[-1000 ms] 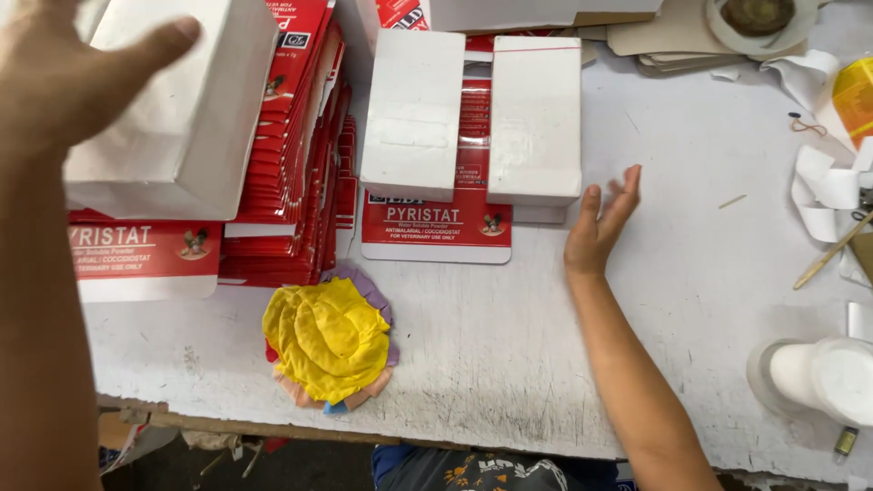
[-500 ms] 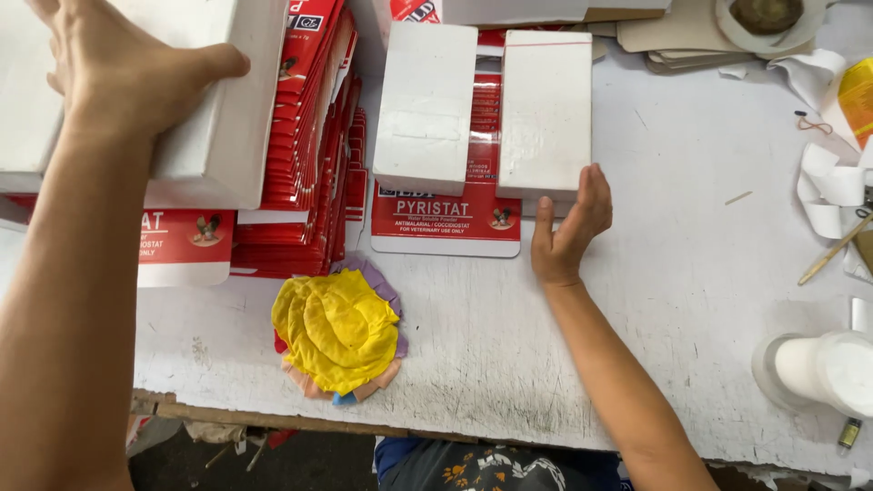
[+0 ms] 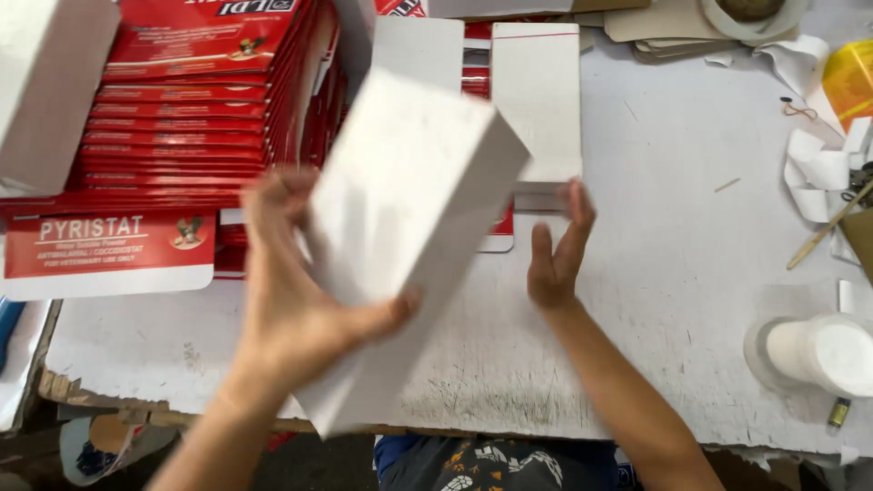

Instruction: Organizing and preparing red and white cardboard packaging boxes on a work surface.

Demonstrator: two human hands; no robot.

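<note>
My left hand [image 3: 296, 309] grips a plain white folded carton [image 3: 409, 227] and holds it tilted above the near part of the white worktable [image 3: 673, 273]. My right hand [image 3: 556, 250] is open, palm down, and its fingertips touch the near edge of a white flat carton [image 3: 536, 100] that lies on the table. A second white carton [image 3: 423, 45] lies beside that one, partly hidden by the held carton. Red printed flat cartons [image 3: 195, 109] are stacked high at the left.
A white roll [image 3: 818, 350] stands at the right near the table's front edge. Paper scraps [image 3: 818, 164], a thin stick [image 3: 823, 232] and a yellow object [image 3: 850, 77] lie at the far right. Another white carton [image 3: 45, 91] is at the upper left. The table's front edge is ragged.
My left hand has brought a white carton from the upper left stack down to the middle. The right hand slid slightly nearer. The yellow cloth bundle is out of sight behind the carton.
</note>
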